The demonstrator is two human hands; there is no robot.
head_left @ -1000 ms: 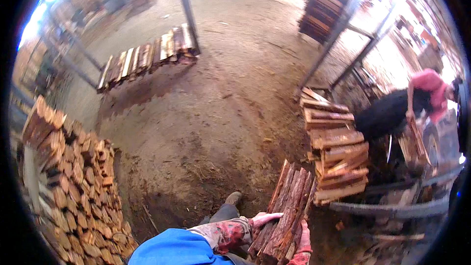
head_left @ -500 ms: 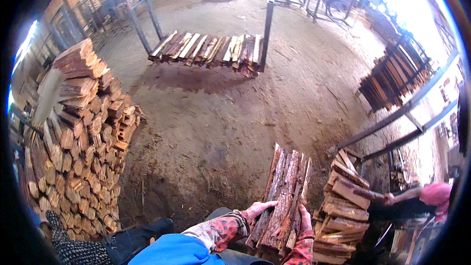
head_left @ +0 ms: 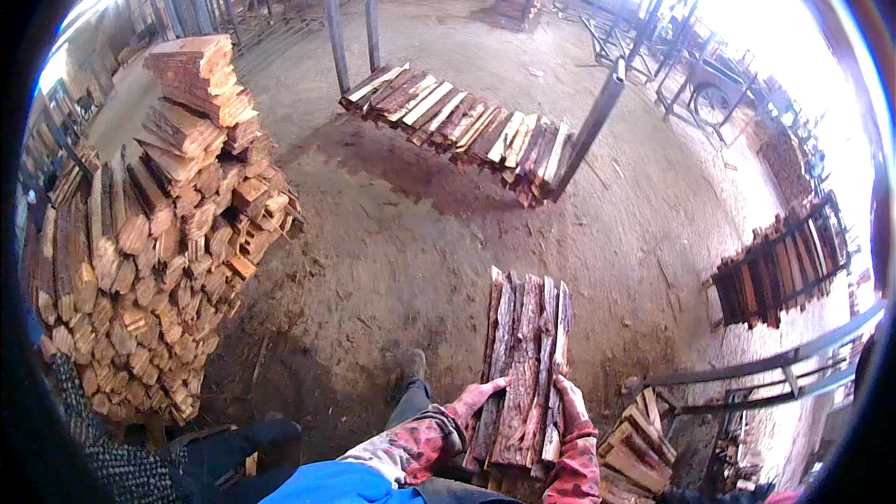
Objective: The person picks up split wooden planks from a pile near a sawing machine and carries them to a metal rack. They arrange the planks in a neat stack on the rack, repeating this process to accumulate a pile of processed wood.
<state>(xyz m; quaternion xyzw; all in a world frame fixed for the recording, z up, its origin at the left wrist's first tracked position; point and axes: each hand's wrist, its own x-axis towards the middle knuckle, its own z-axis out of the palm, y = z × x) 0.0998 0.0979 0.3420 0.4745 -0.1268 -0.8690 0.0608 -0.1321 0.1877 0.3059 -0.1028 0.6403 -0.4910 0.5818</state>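
Observation:
Between my two hands I carry a bundle of bark-covered wood slats (head_left: 525, 355), their long sides pointing away from me. My left hand (head_left: 478, 401) presses on the bundle's left side with the thumb over the top bark. On the opposite side my right hand (head_left: 571, 403) grips the edge, its lower fingers hidden under the wood. Both sleeves are patterned in red. Just right of my right forearm lies a stack of split wood pieces (head_left: 637, 448).
A tall pile of split wood (head_left: 159, 289) rises at the left, a person's dark patterned sleeve (head_left: 79, 420) beside it. Ahead, a metal rack (head_left: 588, 135) holds a row of slats (head_left: 457, 126). Another loaded rack (head_left: 779, 266) and a metal frame (head_left: 775, 364) stand at right.
My view has swung right and a step forward, with my foot now showing. The bundle stays in both hands. The stack at right and the other person's pink-sleeved arm have slid toward the lower edge.

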